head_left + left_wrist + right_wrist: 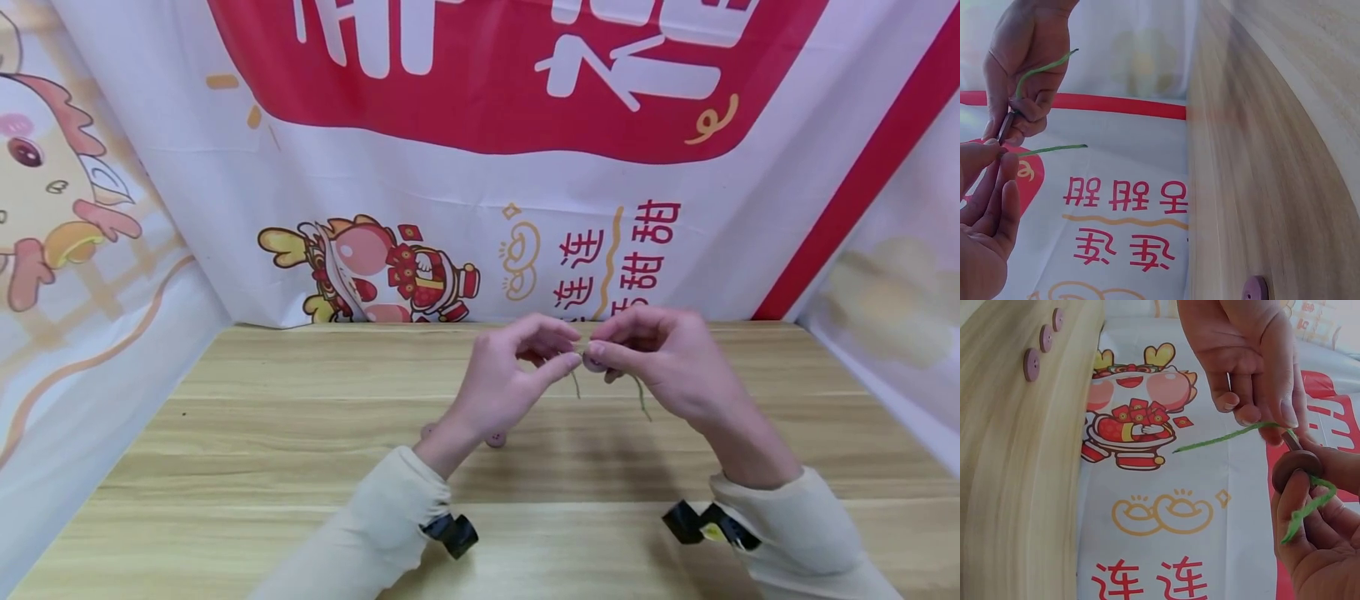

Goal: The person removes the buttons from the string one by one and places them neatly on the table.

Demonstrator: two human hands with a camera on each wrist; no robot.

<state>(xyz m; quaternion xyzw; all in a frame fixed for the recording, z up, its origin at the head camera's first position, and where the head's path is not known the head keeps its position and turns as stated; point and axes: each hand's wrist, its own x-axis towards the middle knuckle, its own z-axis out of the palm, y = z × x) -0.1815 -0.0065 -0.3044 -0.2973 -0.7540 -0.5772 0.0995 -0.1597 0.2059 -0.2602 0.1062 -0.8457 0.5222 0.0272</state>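
Note:
Over the table, my right hand (678,362) pinches a brownish-purple round button (594,363) between thumb and fingers. A green string (1310,515) runs at the button (1296,467), one end hanging on the right hand's side. The other end sticks out from my left hand (502,375), whose thumb and fingertip pinch the string close to the button. In the left wrist view the button (1005,127) is seen nearly edge-on. A thin brown piece (1291,440) shows between the fingertips; I cannot tell whether it is a second button. The button's holes are mostly hidden.
Three more purple buttons (1046,339) lie in a row on the wooden table (300,467); in the head view my left wrist partly covers them, with one button (495,439) showing. Printed cloth (450,183) hangs behind the table and along both sides.

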